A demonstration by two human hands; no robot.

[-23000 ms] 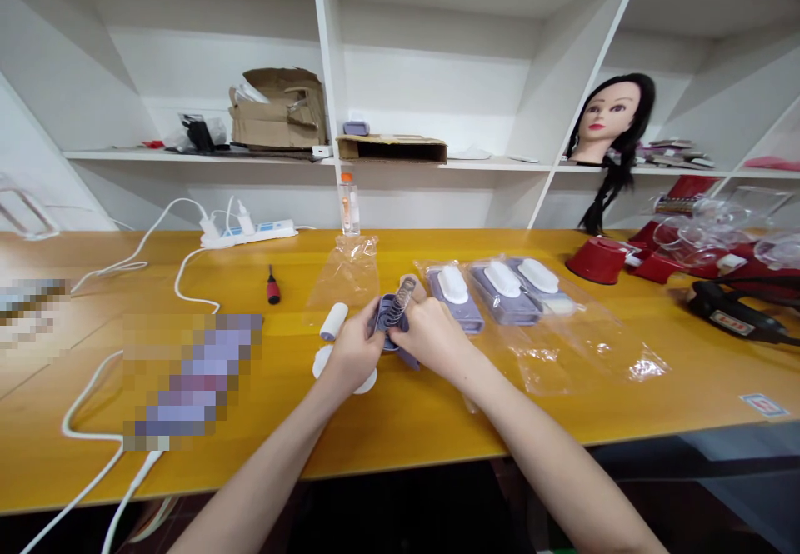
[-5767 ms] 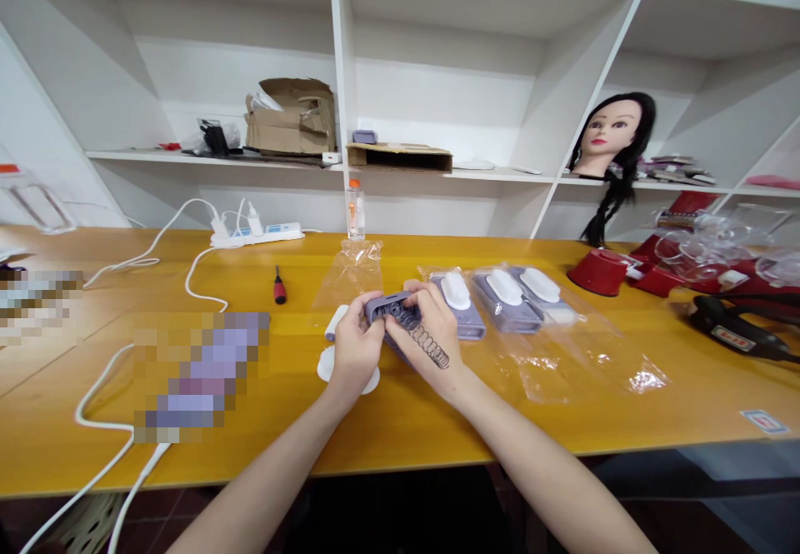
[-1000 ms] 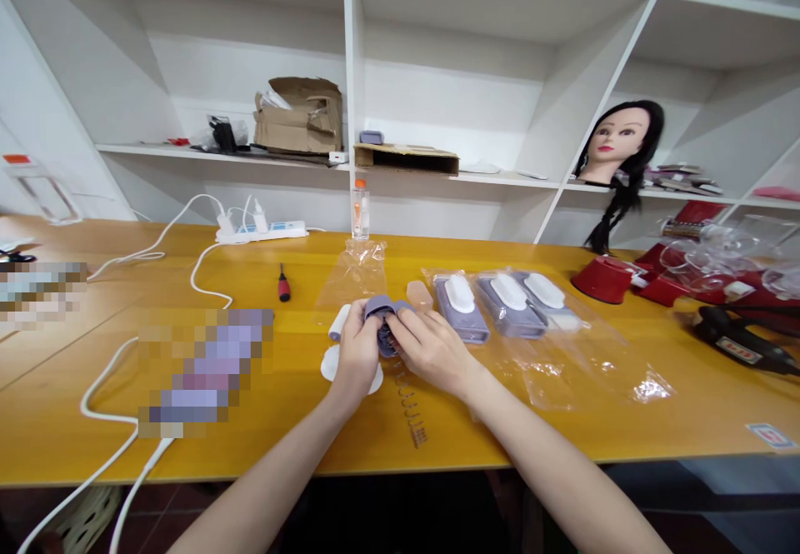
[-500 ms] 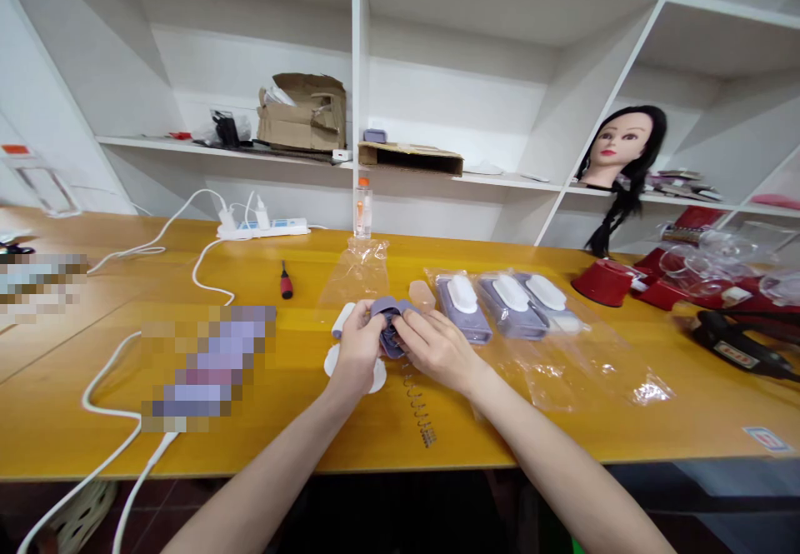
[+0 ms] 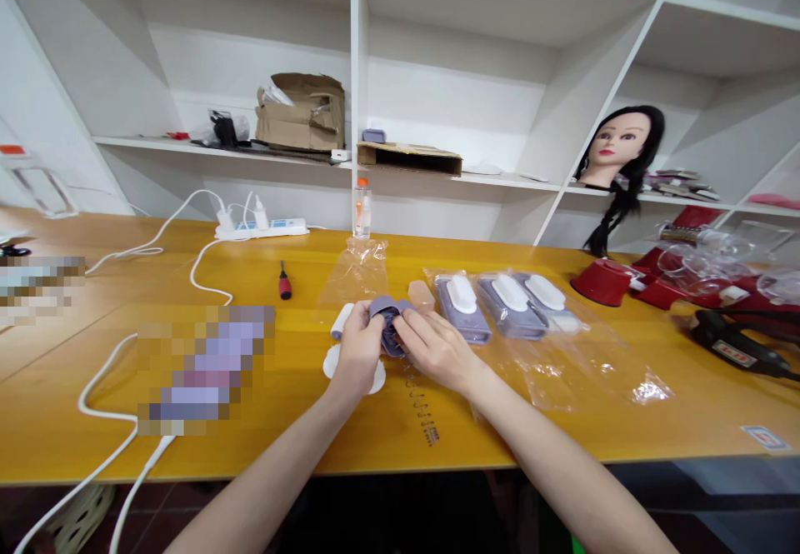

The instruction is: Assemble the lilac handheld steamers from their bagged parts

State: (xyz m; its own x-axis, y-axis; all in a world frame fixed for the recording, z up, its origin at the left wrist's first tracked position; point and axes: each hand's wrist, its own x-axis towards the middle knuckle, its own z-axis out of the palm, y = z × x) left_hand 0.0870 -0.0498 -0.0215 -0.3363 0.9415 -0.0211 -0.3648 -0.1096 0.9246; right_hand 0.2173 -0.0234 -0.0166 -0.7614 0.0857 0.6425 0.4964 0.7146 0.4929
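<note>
Both hands are closed around a greyish-purple plastic housing with a dark hollow inside, held just above the table. My left hand grips its left side, the thumb at the opening. My right hand holds the right side, its fingertips reaching into the hollow; whether they pinch a small part there is hidden. Beneath my left hand lies a white scalloped disc, partly covered. A small white and purple piece sits just behind it. Several small metal springs or clips form a row in front of the housing.
Purple boxes with white oval tops stand in clear bags to the right. A red-handled screwdriver, power strip and white cables lie left. Behind stands an orange-capped bottle. Red machines and a black tool occupy the far right.
Both hands keep their hold on the purple housing, with only very slight finger movement. The whole view has shifted a little; nothing on the table has visibly moved.
</note>
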